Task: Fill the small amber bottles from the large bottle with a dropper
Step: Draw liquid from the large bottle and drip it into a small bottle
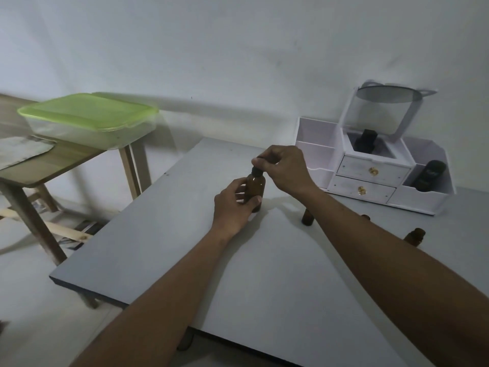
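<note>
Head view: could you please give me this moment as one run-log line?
left hand grips large bottle on table; right hand pinches its dropper cap; small bottles stand nearby

Both arms stretched forward, left hand point(234, 205) gripping large bottle point(255, 186), right hand point(284, 168) above, fingers point(262, 162) pinching its cap point(256, 171)

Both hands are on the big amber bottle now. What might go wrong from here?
1. The right hand pinches the dropper cap while the left hand grips the large bottle low down. If that grip slips as the cap comes off, the bottle may tip and spill on the table.
2. The right forearm passes close to the small bottles, partly hiding them. A careless sweep could knock them over.
</note>
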